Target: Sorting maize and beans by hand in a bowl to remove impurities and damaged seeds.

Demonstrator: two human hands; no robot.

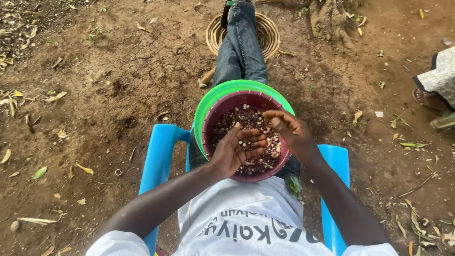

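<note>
A maroon plastic bowl [214, 114] full of mixed dark red and pale beans [246, 117] rests on my lap, nested in a green bowl [222, 90]. My left hand [238, 149] is cupped palm up over the bowl's near side, holding a few pale beans. My right hand [289, 129] hovers above the bowl's right side, fingers pinched together; whether it holds a bean is not visible.
I sit in a blue plastic chair [160, 151] on bare earth strewn with dry leaves. My jeans-clad leg [241, 50] stretches out over a coiled woven ring [268, 33]. Another person's sandalled foot [429, 99] is at the right edge.
</note>
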